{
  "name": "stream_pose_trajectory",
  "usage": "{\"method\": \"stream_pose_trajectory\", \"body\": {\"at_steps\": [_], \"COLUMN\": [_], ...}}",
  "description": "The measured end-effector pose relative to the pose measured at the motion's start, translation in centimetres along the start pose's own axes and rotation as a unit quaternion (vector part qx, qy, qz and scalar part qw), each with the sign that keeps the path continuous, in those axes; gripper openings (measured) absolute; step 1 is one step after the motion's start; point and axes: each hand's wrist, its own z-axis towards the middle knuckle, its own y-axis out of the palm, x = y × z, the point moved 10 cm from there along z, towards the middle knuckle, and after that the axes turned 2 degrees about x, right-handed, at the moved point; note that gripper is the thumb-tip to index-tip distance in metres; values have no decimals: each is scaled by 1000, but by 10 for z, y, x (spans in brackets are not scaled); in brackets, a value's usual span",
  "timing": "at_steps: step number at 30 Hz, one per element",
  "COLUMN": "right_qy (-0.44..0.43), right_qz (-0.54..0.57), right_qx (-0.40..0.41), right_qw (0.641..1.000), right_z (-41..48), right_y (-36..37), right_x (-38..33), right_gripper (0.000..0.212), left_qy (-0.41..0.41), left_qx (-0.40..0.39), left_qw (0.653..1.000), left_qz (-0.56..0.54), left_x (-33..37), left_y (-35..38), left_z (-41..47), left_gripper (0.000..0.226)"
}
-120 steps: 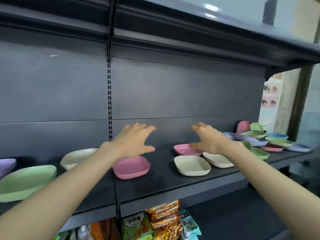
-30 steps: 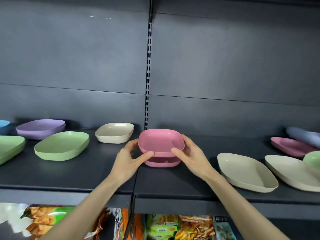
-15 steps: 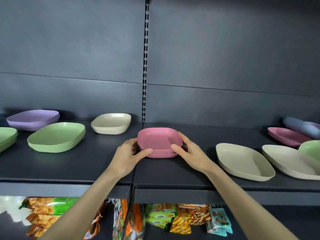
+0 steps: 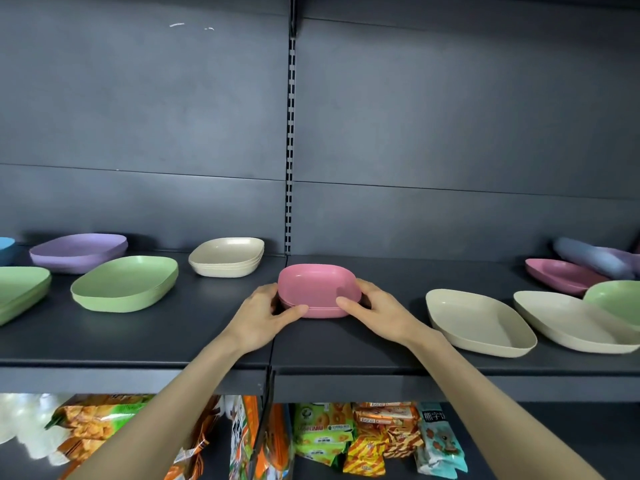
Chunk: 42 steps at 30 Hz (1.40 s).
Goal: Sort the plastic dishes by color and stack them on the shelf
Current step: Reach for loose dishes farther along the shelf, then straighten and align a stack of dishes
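A small stack of pink dishes (image 4: 317, 289) sits on the dark shelf (image 4: 346, 344) at the middle. My left hand (image 4: 261, 317) grips its left side and my right hand (image 4: 375, 308) grips its right side, thumbs at the front rim. To the left stand a cream stack (image 4: 227, 256), a green stack (image 4: 124, 284), a purple stack (image 4: 78, 251), another green stack (image 4: 20, 289) and a blue dish (image 4: 6, 249) at the edge. On the right lie two loose cream dishes (image 4: 479, 322) (image 4: 568, 322), a pink dish (image 4: 561, 277), a green dish (image 4: 614, 299) and purple-blue dishes (image 4: 595, 256).
The shelf's back panel (image 4: 207, 133) rises close behind the dishes, with a slotted upright (image 4: 290, 150) in the middle. Snack packets (image 4: 322, 434) fill the lower shelf beneath the front edge. Bare shelf lies between the pink stack and the cream dishes.
The upper pink dish has come down and nests flush on the lower one. Both hands stay on the sides of the stack.
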Motion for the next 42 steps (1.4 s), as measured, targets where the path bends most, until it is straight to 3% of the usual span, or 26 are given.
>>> {"method": "stream_pose_trajectory", "body": {"at_steps": [4, 8, 15, 22, 33, 38, 42], "right_qy": [28, 28, 39, 67, 32, 1, -21], "right_qz": [-61, -110, -206, -272, -304, -291, -293], "right_qx": [16, 44, 56, 56, 14, -15, -27], "right_qw": [998, 993, 976, 958, 952, 957, 955], "right_z": [2, 4, -9, -62, -126, -139, -143], "right_y": [-10, -35, -96, -154, -202, -196, -190], "right_x": [-1, -9, -3, 42, 105, 110, 106], "right_gripper": [47, 44, 44, 44, 43, 54, 50], "left_qy": [-1, 56, 170, 219, 181, 137, 94], "left_qx": [36, 77, 71, 12, -71, -64, -36], "left_qw": [998, 991, 967, 950, 951, 960, 965], "left_qz": [47, 97, 176, 223, 240, 235, 243], "left_x": [9, 29, 93, 154, 192, 187, 177], "left_y": [-5, -14, 1, 75, 170, 183, 181], "left_z": [-9, -15, -13, -13, -27, -30, -26], "left_gripper": [75, 63, 54, 57, 68, 66, 64]}}
